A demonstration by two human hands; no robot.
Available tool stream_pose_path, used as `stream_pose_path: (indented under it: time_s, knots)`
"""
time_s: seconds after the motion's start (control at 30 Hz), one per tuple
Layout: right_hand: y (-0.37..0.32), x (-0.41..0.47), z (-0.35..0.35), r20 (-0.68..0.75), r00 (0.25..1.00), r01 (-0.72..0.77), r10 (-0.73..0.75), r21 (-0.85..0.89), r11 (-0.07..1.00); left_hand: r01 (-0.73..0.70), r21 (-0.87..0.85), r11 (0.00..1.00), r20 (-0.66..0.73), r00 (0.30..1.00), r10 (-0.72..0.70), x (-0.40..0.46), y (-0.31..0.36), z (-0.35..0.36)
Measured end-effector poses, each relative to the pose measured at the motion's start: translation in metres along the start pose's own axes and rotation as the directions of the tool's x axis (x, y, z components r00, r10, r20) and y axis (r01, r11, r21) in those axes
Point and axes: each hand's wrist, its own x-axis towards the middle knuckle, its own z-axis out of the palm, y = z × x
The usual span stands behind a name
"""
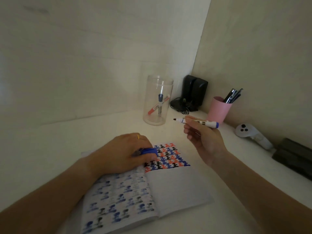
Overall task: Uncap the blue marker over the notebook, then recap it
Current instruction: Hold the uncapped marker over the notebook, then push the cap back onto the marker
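Nearest the camera, the open notebook (177,186) is lying flat on the white desk (59,141), its left page showing faint bled-through marks and the top of its right page filled with rows of blue, red and black marks. The left hand (121,154) is resting on the notebook's upper left page, its fingers curled closed around the blue cap (148,151), which is lying sideways just above the paper. Up and to the right, the right hand (202,137) is holding the blue marker (197,122) roughly level, thumb and fingers pinched closed on the barrel, with the bare dark tip pointing left toward the clear plastic jar (157,100). The marker is sitting beyond the notebook's far right corner rather than squarely over the page, so the uncapping half looks done and the recapping is what remains. The main risk is misalignment: cap and tip are well apart and I cannot tell which way the cap's mouth is facing, so bringing them together carelessly could be smearing ink on the fingers or the desk. A cap pushed on only partway could be left loose. Farther back, a swing of the marker could be knocking the jar, holding two more markers, or the pink cup (218,109) of pens standing just behind the right hand.
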Motion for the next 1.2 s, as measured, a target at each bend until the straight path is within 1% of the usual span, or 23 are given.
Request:
stream_pose_path:
  time_s: [0.07, 0.13, 0.17, 0.23, 0.3, 0.37, 0.43, 0.5, 0.6, 0.7, 0.9, 1.07, 1.2]
  knots:
    - [0.009, 0.004, 0.005, -0.052, 0.999, 0.002, 0.003, 0.093, 0.996, 0.030, -0.001, 1.000, -0.012, 0.999, -0.030, -0.001, 0.000, 0.001]
    - [0.019, 0.005, 0.003, -0.080, 0.997, 0.006, 0.006, 0.139, 0.990, 0.079, -0.038, 0.996, -0.040, 0.996, -0.080, -0.001, 0.000, 0.005]
    - [0.022, 0.006, 0.001, -0.078, 0.997, 0.012, -0.001, 0.139, 0.990, 0.102, -0.081, 0.991, -0.063, 0.992, -0.107, 0.000, 0.000, 0.005]
    - [0.026, 0.008, -0.003, -0.058, 0.998, 0.029, -0.025, 0.073, 0.997, 0.128, -0.208, 0.970, -0.114, 0.981, -0.154, 0.001, 0.002, 0.006]
    - [0.028, 0.011, -0.005, -0.042, 0.998, 0.049, -0.047, 0.047, 0.998, 0.115, -0.340, 0.933, -0.167, 0.969, -0.181, 0.000, 0.003, 0.006]
    - [0.030, 0.013, -0.006, -0.030, 0.998, 0.060, -0.059, 0.034, 0.998, 0.116, -0.403, 0.908, -0.195, 0.958, -0.209, 0.000, 0.003, 0.004]
    - [0.031, 0.012, -0.007, -0.016, 0.997, 0.077, -0.077, -0.010, 0.997, 0.150, -0.355, 0.923, -0.193, 0.954, -0.229, 0.001, 0.003, 0.004]
    - [0.030, 0.011, -0.008, 0.008, 0.997, 0.080, -0.080, -0.014, 0.997, 0.177, -0.254, 0.951, -0.231, 0.944, -0.238, 0.003, 0.001, 0.006]
    - [0.032, 0.010, -0.009, 0.067, 0.995, 0.067, -0.070, 0.043, 0.997, 0.180, -0.179, 0.967, -0.320, 0.919, -0.231, 0.005, -0.003, 0.004]
    - [0.032, 0.008, -0.008, 0.127, 0.989, 0.066, -0.075, 0.080, 0.995, 0.182, -0.139, 0.973, -0.333, 0.917, -0.219, 0.004, -0.005, 0.002]
    - [0.030, -0.001, -0.002, 0.215, 0.972, 0.093, -0.095, 0.021, 0.995, 0.159, -0.099, 0.982, -0.311, 0.933, -0.183, 0.005, -0.004, 0.003]
    - [0.031, -0.008, 0.003, 0.320, 0.943, 0.117, -0.094, -0.052, 0.992, 0.126, -0.091, 0.988, -0.303, 0.941, -0.148, 0.006, 0.001, 0.001]
    - [0.028, -0.011, 0.002, 0.386, 0.918, 0.123, -0.092, -0.058, 0.991, 0.049, -0.134, 0.990, -0.348, 0.933, -0.093, 0.003, 0.004, -0.001]
